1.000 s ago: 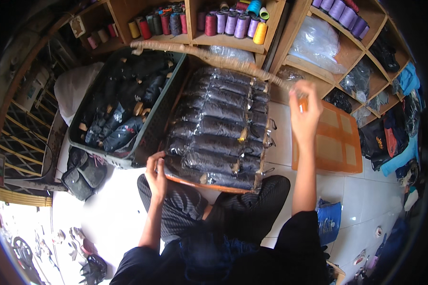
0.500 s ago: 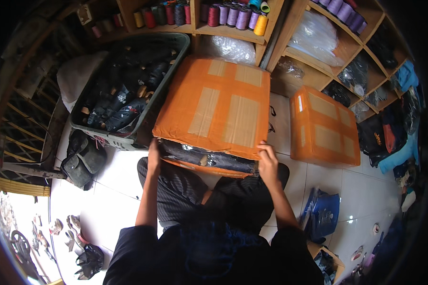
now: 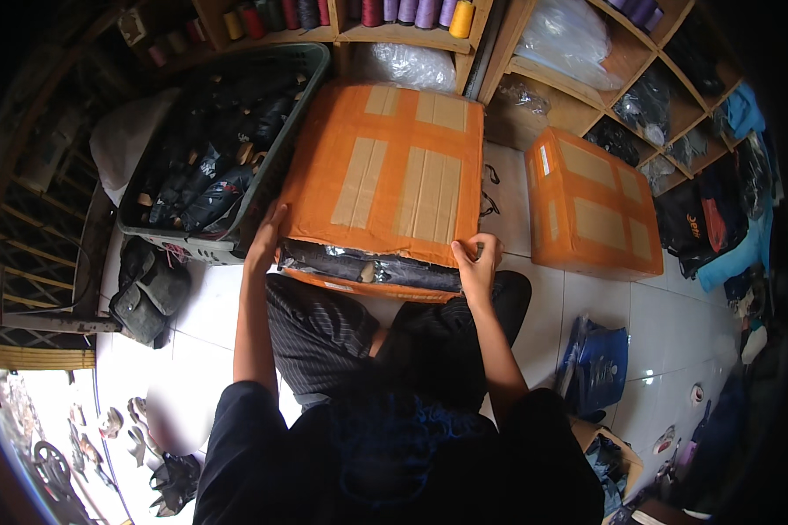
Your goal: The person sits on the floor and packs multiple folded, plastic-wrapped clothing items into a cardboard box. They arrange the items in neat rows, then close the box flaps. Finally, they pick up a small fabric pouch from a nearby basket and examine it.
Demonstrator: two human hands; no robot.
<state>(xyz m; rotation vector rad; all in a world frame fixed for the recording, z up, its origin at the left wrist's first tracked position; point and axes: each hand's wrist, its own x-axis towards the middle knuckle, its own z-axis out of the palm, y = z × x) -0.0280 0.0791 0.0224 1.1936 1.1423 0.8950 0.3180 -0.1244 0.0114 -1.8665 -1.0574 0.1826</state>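
Before me, just past my crossed legs, sits a large cardboard box (image 3: 381, 166) wrapped in orange tape. Its near side gapes under the top flap, and dark plastic-wrapped goods (image 3: 385, 270) show in the gap. My left hand (image 3: 267, 236) grips the box's left side near the front corner, its fingers partly hidden along that side. At the front right corner, my right hand (image 3: 479, 260) is closed on the flap's edge, thumb near the top and fingers bent at the side.
A dark green crate (image 3: 311, 114) full of black wrapped goods stands against the box's left. Farther right is a smaller orange-taped box (image 3: 595, 206). Shelves with thread spools (image 3: 407, 10) line the back. A grey bag (image 3: 153, 293) and a blue package (image 3: 594, 363) lie on the floor.
My left hand has slid farther up the box's left side. The right hand has shifted its hold at the front right corner, and the gap under the flap looks narrower. The whole view has shifted slightly.
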